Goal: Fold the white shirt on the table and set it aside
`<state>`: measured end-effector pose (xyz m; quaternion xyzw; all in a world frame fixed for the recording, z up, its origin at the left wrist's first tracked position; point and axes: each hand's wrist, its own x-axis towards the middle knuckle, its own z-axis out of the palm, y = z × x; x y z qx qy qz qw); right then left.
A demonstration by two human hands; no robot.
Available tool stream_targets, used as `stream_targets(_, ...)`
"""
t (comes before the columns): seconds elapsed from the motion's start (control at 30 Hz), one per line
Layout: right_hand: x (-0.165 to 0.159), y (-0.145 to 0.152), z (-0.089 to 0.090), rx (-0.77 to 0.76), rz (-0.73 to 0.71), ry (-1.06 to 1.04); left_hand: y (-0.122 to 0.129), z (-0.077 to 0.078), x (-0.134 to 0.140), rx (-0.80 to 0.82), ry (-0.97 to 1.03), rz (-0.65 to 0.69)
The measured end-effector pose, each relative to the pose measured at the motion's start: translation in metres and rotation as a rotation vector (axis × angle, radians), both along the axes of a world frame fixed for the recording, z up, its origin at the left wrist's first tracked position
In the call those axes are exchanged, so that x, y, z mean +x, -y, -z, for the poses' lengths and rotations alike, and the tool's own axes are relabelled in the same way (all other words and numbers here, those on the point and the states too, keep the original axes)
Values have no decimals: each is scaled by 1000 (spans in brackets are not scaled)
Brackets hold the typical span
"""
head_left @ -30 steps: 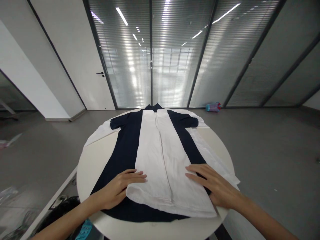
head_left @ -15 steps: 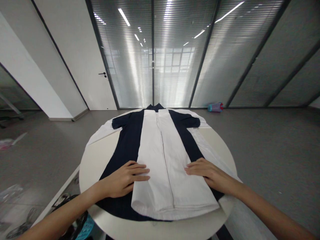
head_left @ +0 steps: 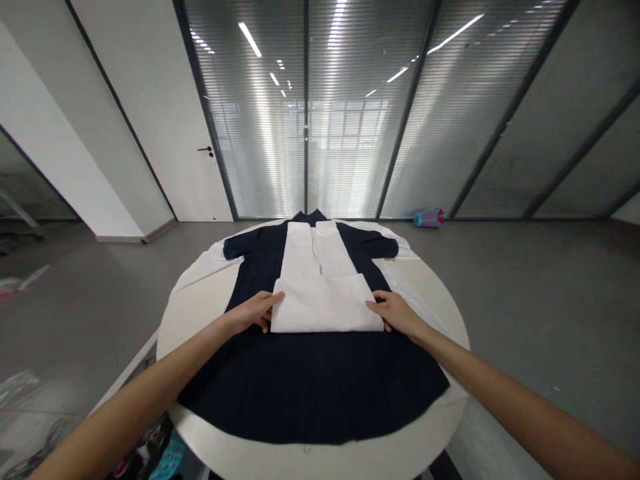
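Near end of white cloth [head_left: 327, 307] turned up toward the far side since the earlier frame; left hand [head_left: 265, 310] and right hand [head_left: 391, 311] moved farther with it

Left hand: pinching the left edge of the turned-up section, one fingertip on top, remaining fingers curled beside the edge. Right hand: pinching the right edge, finger and thumb close together at the cloth's side.

White cloth: located at the middle of the bench [head_left: 200, 310], on top of a navy shirt [head_left: 313, 390]. Its turned-up section lies across the part beyond it, with a straight crease on the near side. Beyond that section, two white strips run to the far side, a narrow gap between them.

Navy shirt: spread out, collar far, short sleeves to left and right, rounded hem near. Its lower part, formerly mostly covered by the cloth, is now exposed. White fabric [head_left: 203, 267] extends from beneath it at left and right.

Surroundings: bench is round and pale. A blue basket [head_left: 170, 460] stands low at near left. A blue and purple container [head_left: 429, 218] lies on the floor [head_left: 530, 307] at far right, close to a glass partition [head_left: 345, 160]. A white door [head_left: 195, 113] is at far left.
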<state>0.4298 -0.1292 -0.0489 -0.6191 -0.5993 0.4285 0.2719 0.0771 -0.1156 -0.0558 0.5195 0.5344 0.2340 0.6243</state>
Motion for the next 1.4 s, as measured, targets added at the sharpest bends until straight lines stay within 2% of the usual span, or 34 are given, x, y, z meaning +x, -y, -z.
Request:
stream_targets(0.23, 2, 6, 5, 28, 39, 10, 9, -1, -8, 95, 105, 87)
stream_targets(0.6, 4, -1, 11, 50, 20, 60, -5, -5, -3, -19, 65, 18)
stream_targets(0.8, 4, -3, 12, 33, 2, 62, -26, -4, 6, 169, 102, 8)
stream_targets(0.87, 4, -3, 11, 31, 1, 64, -31, 1, 8, 164, 102, 4)
stream_targets(0.97, 3, -2, 8, 29, 7, 71, -35, 6, 9, 122, 95, -28)
stream_targets(1.1, 3, -1, 8, 45, 15, 79, -34, 3, 8, 94, 82, -106)
stream_targets(1.4, 1, 0, 6, 46, 24, 94, -40, 5, 14, 195, 92, -233)
